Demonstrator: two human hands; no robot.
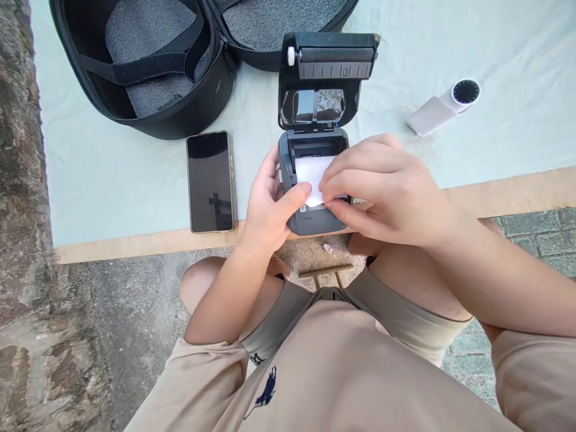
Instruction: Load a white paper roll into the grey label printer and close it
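A small dark grey portable printer (310,223) sits at the table's front edge, its black lid (330,81) flipped up. White paper (310,171) lies in its open bay, the loose end toward me. My left hand (270,207) grips the printer's left side, thumb resting over the paper's left edge. From the right, my right hand (382,186) reaches across the bay, its thumb and fingers pinched on the paper. Those fingers hide the right part of the paper and of the printer.
A smartphone (209,180) lies left of the printer. Behind stands an open black zip case (189,102) with grey foam and a strap. A white cylindrical object (438,108) with a dark round end lies at the right. The cloth-covered table (135,186) ends just before my knees.
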